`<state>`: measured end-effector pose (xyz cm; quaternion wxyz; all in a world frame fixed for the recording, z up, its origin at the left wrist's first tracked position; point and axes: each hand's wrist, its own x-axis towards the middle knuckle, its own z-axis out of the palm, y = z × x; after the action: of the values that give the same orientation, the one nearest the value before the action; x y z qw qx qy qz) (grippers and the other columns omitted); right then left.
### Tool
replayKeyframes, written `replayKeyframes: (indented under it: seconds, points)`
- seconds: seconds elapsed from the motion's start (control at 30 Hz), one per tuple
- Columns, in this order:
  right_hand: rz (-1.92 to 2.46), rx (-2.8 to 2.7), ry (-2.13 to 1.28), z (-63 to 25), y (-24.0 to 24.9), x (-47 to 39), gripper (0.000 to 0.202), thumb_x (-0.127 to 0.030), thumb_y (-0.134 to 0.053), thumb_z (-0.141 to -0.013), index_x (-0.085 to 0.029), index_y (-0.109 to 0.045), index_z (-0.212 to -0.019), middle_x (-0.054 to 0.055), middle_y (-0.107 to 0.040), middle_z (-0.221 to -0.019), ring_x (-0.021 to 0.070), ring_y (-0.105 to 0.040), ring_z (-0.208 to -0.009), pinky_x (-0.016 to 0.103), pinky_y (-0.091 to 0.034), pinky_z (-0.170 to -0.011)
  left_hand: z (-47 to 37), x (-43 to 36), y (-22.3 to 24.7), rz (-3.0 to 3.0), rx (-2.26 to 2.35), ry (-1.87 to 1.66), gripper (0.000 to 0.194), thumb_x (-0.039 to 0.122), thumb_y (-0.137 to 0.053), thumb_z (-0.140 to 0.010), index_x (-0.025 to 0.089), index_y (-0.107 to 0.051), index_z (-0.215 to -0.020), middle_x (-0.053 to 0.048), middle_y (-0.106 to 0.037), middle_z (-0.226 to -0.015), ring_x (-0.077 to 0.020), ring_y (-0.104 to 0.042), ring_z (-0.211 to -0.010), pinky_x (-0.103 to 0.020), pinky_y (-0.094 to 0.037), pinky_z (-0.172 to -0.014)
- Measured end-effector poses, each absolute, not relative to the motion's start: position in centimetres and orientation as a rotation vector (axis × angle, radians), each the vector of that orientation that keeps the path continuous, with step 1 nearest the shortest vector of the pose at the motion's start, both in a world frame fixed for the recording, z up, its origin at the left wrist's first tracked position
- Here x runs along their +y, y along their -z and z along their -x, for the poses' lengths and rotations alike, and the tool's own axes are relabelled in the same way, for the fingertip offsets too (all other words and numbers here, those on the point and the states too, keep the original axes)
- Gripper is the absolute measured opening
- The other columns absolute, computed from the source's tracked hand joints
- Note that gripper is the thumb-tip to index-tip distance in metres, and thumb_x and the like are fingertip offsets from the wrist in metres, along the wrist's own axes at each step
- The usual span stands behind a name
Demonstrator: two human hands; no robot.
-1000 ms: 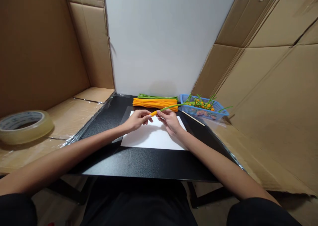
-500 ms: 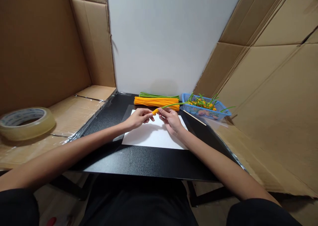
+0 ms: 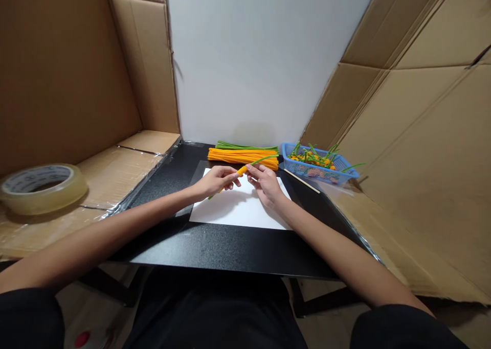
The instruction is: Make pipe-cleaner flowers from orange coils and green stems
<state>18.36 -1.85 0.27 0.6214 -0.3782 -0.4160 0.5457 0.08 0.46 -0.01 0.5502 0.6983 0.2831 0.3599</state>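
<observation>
Although blue-grey printing shows on the core of the translucent yellowish tape roll (image 3: 49, 204) at far left, it is too small to read. Over a white rectangular paper sheet (image 3: 238, 212) on the black tabletop (image 3: 215, 247), the left hand (image 3: 217, 181) pinches the lower end of a fuzzy orange coil (image 3: 242, 170) with a green stem; the right hand's fingers grip its upper end. Behind, an orange stick bundle (image 3: 245, 156) partly hides a green one. Rightward, a thin pale stick (image 3: 302, 181) lies near a blue perforated plastic basket (image 3: 352, 175) containing orange pieces with green stems (image 3: 315, 159).
</observation>
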Motion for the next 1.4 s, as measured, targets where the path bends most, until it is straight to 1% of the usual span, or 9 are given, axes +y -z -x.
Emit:
replayKeyframes:
  seconds: [0.2,0.4,0.57,0.7,0.83,0.97,1.13,1.27,1.4]
  points:
    - [0.852,-0.886,-1.140,-20.3,-0.6,-0.6,0.037,-0.034,-0.094,-0.053,-0.021,-0.068,-0.076,-0.003,-0.066,-0.070,0.0093,-0.054,-0.061,0.024,-0.040,-0.058,0.3,1.3,0.4,-1.693,0.689,-0.844,0.044,0.048,-0.074,-0.082,0.012,-0.065,-0.105,-0.008,-0.074,-0.082,-0.0107,-0.056,-0.060,-0.024,-0.042,-0.057]
    - [0.863,-0.747,-1.067,-23.0,-0.5,1.0,0.032,-0.029,-0.091,-0.057,-0.023,-0.065,-0.075,-0.003,-0.069,-0.071,0.0105,-0.055,-0.060,0.025,-0.041,-0.056,0.9,1.9,0.2,-1.644,0.761,-0.944,0.037,0.038,-0.080,-0.074,0.011,-0.066,-0.096,-0.009,-0.074,-0.079,-0.0114,-0.057,-0.059,-0.026,-0.044,-0.058]
    - [0.937,-0.774,-1.137,-22.3,0.3,0.9,0.030,-0.031,-0.089,-0.061,-0.023,-0.064,-0.075,-0.003,-0.069,-0.071,0.0123,-0.058,-0.062,0.027,-0.042,-0.059,1.1,1.8,0.1,-1.714,0.855,-0.964,0.031,0.038,-0.078,-0.073,0.012,-0.069,-0.088,-0.007,-0.073,-0.072,-0.0119,-0.057,-0.057,-0.024,-0.043,-0.055]
    - [0.892,-0.775,-1.194,-21.3,0.3,0.3,0.034,-0.034,-0.092,-0.057,-0.024,-0.064,-0.074,-0.005,-0.068,-0.071,0.0129,-0.060,-0.065,0.027,-0.044,-0.064,1.2,1.9,0.3,-1.768,0.931,-0.958,0.030,0.040,-0.078,-0.073,0.013,-0.070,-0.083,-0.006,-0.072,-0.069,-0.0116,-0.057,-0.056,-0.023,-0.041,-0.053]
    - [0.842,-0.755,-1.241,-21.3,-0.5,-0.1,0.040,-0.035,-0.096,-0.051,-0.024,-0.067,-0.076,-0.004,-0.069,-0.077,0.0135,-0.062,-0.071,0.026,-0.046,-0.065,1.2,1.8,0.1,-1.712,0.935,-1.033,0.037,0.047,-0.079,-0.072,0.012,-0.067,-0.078,-0.008,-0.073,-0.070,-0.0111,-0.055,-0.055,-0.024,-0.041,-0.054]
    - [0.810,-0.951,-1.490,-20.2,-0.4,-1.2,0.041,-0.032,-0.097,-0.053,-0.026,-0.071,-0.084,-0.001,-0.073,-0.091,0.0154,-0.064,-0.080,0.027,-0.047,-0.067,0.7,1.0,0.1,-1.586,0.792,-1.118,0.047,0.055,-0.081,-0.070,0.012,-0.063,-0.081,-0.009,-0.074,-0.073,-0.0113,-0.057,-0.056,-0.026,-0.044,-0.057]
    - [0.775,-1.245,-1.514,-18.4,0.3,-2.3,0.033,-0.034,-0.093,-0.060,-0.022,-0.076,-0.086,-0.001,-0.071,-0.079,0.0153,-0.063,-0.078,0.030,-0.050,-0.079,0.1,0.0,0.2,-1.687,0.754,-1.014,0.047,0.054,-0.082,-0.072,0.013,-0.061,-0.081,-0.009,-0.073,-0.070,-0.0135,-0.061,-0.059,-0.025,-0.045,-0.058]
    - [0.866,-1.202,-1.413,-19.0,0.1,-1.9,0.034,-0.033,-0.095,-0.052,-0.021,-0.078,-0.079,-0.001,-0.071,-0.076,0.0136,-0.062,-0.073,0.028,-0.051,-0.075,0.6,0.5,-0.1,-1.725,0.772,-1.017,0.047,0.055,-0.083,-0.071,0.013,-0.062,-0.078,-0.010,-0.074,-0.069,-0.0123,-0.059,-0.056,-0.024,-0.044,-0.056]
    - [0.846,-1.132,-1.386,-19.7,0.0,-1.4,0.034,-0.031,-0.096,-0.050,-0.020,-0.078,-0.077,-0.001,-0.071,-0.075,0.0110,-0.062,-0.071,0.025,-0.052,-0.075,1.0,1.0,-0.7,-1.714,0.775,-1.042,0.047,0.053,-0.084,-0.069,0.012,-0.063,-0.076,-0.010,-0.073,-0.066,-0.0105,-0.054,-0.052,-0.023,-0.041,-0.053]
